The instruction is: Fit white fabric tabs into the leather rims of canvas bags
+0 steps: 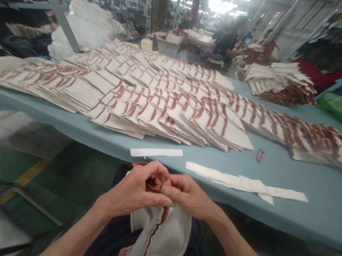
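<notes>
A cream fabric piece (174, 231) with a brown strip along its seam hangs over my lap, below the table's front edge. My left hand (142, 187) is closed on its upper end, fingers curled round a brown-edged fold. Against it, my right hand (185, 192) pinches the same piece, thumb and forefinger meeting my left fingertips. The exact spot under the fingertips is hidden. Just beyond my hands lies a short white strip (156, 152) on the table edge. To the right rest several overlapping cream strips (243, 184).
Rows of overlapping cream pieces with brown strips (160, 111) cover much of the blue table (308, 217). Small pink snips (260, 155) lie right of centre. A fabric stack (281, 83) and green bag (341, 111) sit at the far right. A person (225, 39) is in the background.
</notes>
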Motion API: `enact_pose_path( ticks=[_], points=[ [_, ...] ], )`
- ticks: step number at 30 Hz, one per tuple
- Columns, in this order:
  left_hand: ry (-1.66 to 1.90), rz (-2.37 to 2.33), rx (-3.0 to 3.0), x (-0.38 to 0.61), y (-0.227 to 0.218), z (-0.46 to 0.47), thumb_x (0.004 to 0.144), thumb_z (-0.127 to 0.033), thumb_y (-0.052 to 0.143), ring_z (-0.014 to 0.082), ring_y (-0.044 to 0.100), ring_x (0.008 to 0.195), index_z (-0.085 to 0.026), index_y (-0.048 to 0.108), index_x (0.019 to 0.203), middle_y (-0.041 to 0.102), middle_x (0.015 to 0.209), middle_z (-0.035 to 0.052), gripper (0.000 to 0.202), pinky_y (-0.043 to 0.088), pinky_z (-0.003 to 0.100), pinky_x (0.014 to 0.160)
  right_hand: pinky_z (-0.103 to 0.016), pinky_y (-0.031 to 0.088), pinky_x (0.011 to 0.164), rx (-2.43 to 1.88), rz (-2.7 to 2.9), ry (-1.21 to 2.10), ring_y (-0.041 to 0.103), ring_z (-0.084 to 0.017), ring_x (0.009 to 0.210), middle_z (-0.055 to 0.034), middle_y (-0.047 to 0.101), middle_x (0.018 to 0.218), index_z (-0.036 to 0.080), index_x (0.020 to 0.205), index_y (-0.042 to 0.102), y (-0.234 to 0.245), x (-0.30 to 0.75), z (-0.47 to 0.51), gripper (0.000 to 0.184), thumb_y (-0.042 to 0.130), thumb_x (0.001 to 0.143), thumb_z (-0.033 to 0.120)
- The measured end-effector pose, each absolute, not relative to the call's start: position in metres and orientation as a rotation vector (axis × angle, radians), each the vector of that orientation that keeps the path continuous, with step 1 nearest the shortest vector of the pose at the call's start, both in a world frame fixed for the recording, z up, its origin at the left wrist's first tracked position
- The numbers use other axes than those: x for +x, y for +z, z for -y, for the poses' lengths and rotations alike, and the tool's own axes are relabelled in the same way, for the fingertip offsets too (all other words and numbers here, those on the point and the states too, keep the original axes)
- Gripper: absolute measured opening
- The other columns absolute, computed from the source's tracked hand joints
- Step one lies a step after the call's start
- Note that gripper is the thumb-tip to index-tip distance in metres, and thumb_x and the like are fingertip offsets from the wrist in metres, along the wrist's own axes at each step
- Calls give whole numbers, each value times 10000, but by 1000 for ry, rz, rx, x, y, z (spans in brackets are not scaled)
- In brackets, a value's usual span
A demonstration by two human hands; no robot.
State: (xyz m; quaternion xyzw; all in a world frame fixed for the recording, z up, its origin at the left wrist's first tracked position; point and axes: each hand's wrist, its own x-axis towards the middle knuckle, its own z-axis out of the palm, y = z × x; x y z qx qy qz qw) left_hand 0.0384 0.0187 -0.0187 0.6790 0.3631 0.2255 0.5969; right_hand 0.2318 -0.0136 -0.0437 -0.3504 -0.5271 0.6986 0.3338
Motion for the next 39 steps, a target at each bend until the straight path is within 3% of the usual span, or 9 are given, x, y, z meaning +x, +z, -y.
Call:
enact_pose_path(
  ticks=[3,6,11,18,23,27,30,35,39],
  points=[
    [550,-875,1678,39,-24,-24,716,-228,846,116,476,677,-175,625,853,552,740,-63,266,374,219,608,-234,247,545,-998,1400,1708,304,-94,595,57,398,652,190,701,482,-45,230,16,495,653,902,610],
    [584,-832,1724,35,-35,-30,876,-351,678,138,472,697,-171,591,779,545,742,-34,222,385,244,641,-238,243,522,-1094,1480,1569,312,-98,575,58,399,639,200,707,473,-40,228,19,408,608,929,514],
    [645,-817,1756,24,-49,-36,1037,-580,281,165,443,692,-180,537,739,493,705,-10,560,358,271,624,-245,235,505,-1208,1600,1391,295,-102,551,62,376,605,213,682,459,-31,231,22,267,538,899,347],
    [516,-783,1729,20,-41,-33,1041,-606,270,158,428,662,-174,553,721,493,680,-12,608,355,263,609,-247,295,551,-1314,1561,1126,363,-119,578,45,404,602,218,633,442,-43,254,21,262,516,852,340],
    [429,-694,1865,20,-36,-34,1026,-447,340,166,494,706,-168,580,742,561,735,3,465,390,269,681,-250,302,554,-1319,1450,1237,342,-124,586,43,389,611,222,640,436,-53,266,23,369,564,872,478],
    [351,-737,1991,21,-33,-33,843,-222,529,175,558,776,-170,645,816,641,801,0,130,399,266,739,-253,308,557,-1352,1419,1238,340,-131,594,43,376,617,226,651,429,-61,273,21,446,561,895,575],
    [327,-786,2047,24,-31,-32,817,-142,538,173,574,794,-173,668,845,671,821,-1,136,409,264,762,-257,305,562,-1372,1414,1224,331,-132,595,46,366,622,224,658,434,-65,278,18,480,550,904,620],
    [325,-726,2010,24,-24,-38,972,-254,540,180,613,846,-161,713,967,725,925,27,197,427,266,791,-265,305,586,-1394,1455,1200,344,-135,610,46,371,643,220,668,444,-61,286,13,464,543,929,591],
    [353,-716,1931,24,-13,-44,956,-267,581,162,590,782,-149,714,915,704,850,15,182,427,249,735,-266,314,607,-1384,1537,1208,366,-137,629,45,393,653,214,673,458,-50,295,11,414,565,943,510]
  ],
)
